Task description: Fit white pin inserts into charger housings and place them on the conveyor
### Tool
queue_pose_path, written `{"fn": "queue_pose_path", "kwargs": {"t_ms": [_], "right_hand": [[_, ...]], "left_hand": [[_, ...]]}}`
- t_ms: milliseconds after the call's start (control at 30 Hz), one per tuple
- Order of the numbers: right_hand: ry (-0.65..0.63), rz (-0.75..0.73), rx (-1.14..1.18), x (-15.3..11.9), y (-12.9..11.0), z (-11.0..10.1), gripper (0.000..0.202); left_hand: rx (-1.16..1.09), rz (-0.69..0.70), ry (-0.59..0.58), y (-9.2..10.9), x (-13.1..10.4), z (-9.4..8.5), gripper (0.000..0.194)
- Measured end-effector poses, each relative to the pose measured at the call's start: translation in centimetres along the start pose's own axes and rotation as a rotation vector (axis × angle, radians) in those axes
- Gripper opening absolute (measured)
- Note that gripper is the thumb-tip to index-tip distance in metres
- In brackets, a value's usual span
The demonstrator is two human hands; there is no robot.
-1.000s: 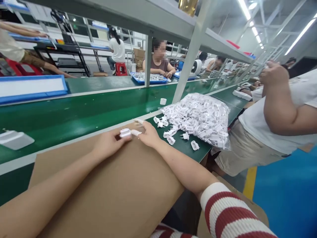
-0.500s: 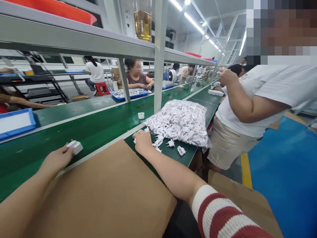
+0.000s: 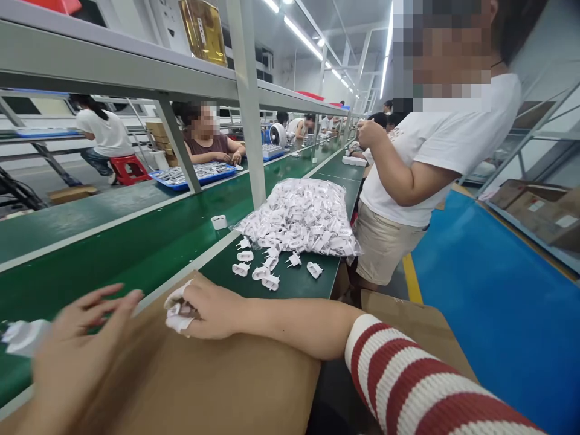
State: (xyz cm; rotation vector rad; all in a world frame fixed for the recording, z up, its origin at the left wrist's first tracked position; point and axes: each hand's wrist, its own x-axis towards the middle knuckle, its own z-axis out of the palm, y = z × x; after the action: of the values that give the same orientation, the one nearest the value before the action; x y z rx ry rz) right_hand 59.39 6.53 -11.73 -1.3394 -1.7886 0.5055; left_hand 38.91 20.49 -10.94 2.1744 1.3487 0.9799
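Observation:
At the left, my left hand (image 3: 86, 338) is open, its fingers stretched out and a little blurred. Just beyond its outer side, a white plug adapter (image 3: 28, 337) lies on the green belt. My right hand (image 3: 208, 308) is over the cardboard, with white coverings on its thumb and forefinger. Pinched between those fingertips is a white plug piece (image 3: 183, 310), partly hidden. Several loose plug pieces (image 3: 260, 272) with metal pins lie on the green table, beside a clear bag (image 3: 308, 217) full of the same pieces.
Brown cardboard (image 3: 226, 374) covers the near work area. A white housing (image 3: 219, 222) sits on the belt (image 3: 136, 241). A shelf post (image 3: 249, 121) rises behind the bag. To the right stands a co-worker in a white shirt (image 3: 435, 157); another sits behind a blue tray (image 3: 194, 181).
My left hand has let go of the white adapter, which now lies on the belt. My right hand has drawn back from the loose pieces with one in its fingers. The view has turned right.

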Motion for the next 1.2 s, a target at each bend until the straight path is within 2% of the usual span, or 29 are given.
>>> {"fn": "queue_pose_path", "kwargs": {"t_ms": [100,167,233,367,567,633,700,800,967,1200], "right_hand": [[0.044,0.08,0.048,0.1,0.4,0.3,0.028],[0.032,0.187,0.14,0.0,1.1,0.8,0.03],[0.001,0.289,0.28,0.1,2.0,1.6,0.032],[0.085,0.464,0.598,0.6,3.7,3.4,0.037],[0.209,0.519,0.796,1.1,4.2,4.4,0.029],[0.256,0.521,0.861,1.0,3.9,4.3,0.035],[0.313,0.542,0.921,1.0,3.5,4.2,0.05],[0.373,0.583,0.965,1.0,3.3,4.2,0.065],[0.379,0.588,0.951,1.0,3.5,4.2,0.055],[0.347,0.529,0.913,0.9,3.2,3.9,0.052]], "left_hand": [[-0.219,-0.096,-0.178,2.2,-3.3,2.4,0.057],[-0.3,-0.201,-0.291,2.1,-4.4,3.4,0.065],[-0.339,-0.303,-0.356,1.4,-4.7,3.9,0.074],[-0.405,-0.365,-0.338,0.6,-4.5,3.7,0.084],[-0.42,-0.328,-0.345,1.6,-4.9,3.5,0.068],[-0.44,-0.312,-0.347,1.8,-5.1,3.5,0.066],[-0.436,-0.298,-0.345,1.9,-5.3,3.4,0.063],[-0.417,-0.283,-0.337,2.2,-5.5,3.2,0.063],[-0.357,-0.299,-0.337,2.2,-5.5,3.0,0.062],[-0.234,-0.324,-0.329,2.1,-5.1,3.0,0.071]]}}
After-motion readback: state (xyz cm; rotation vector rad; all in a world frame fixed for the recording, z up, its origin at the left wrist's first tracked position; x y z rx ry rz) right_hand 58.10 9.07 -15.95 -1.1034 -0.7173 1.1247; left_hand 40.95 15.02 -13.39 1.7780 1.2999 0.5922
